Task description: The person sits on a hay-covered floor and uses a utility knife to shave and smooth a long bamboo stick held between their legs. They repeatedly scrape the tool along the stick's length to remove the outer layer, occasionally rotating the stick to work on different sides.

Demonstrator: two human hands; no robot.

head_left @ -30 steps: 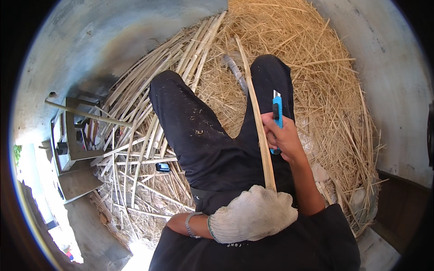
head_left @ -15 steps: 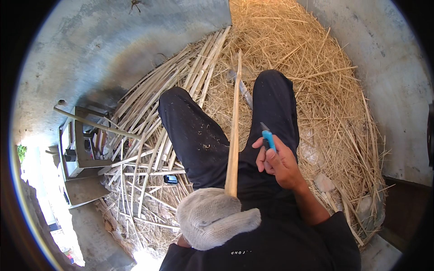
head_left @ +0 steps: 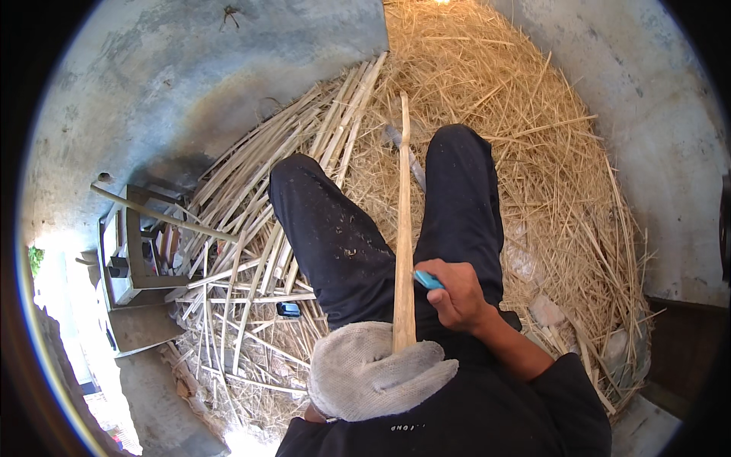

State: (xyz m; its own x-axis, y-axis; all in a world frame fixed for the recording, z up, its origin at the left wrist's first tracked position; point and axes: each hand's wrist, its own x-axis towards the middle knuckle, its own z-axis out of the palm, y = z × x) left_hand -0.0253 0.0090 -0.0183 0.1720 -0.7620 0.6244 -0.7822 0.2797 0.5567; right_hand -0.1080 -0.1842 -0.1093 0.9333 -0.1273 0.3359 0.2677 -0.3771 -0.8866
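Note:
My left hand (head_left: 373, 373), in a whitish knitted glove, is closed round the near end of a long pale bamboo strip (head_left: 405, 221). The strip points away from me between my knees, its far tip over the straw. Bare and closed, my right hand (head_left: 459, 297) grips a small knife (head_left: 429, 279) with a light blue handle. The knife lies right beside the strip's right edge, a little beyond the glove. Its blade cannot be made out, and I cannot tell whether it touches the strip.
Many split bamboo strips (head_left: 251, 186) lie in a heap at the left. Fine straw-like shavings (head_left: 525, 137) cover the floor ahead and right. A dark wooden frame (head_left: 137, 247) stands far left, and a small blue-and-black object (head_left: 288, 309) rests among the strips. Grey walls (head_left: 617, 91) curve around.
My right hand has turned and moved down and left, bringing the knife from above my thigh to the strip's edge. The gloved hand and strip have shifted slightly right.

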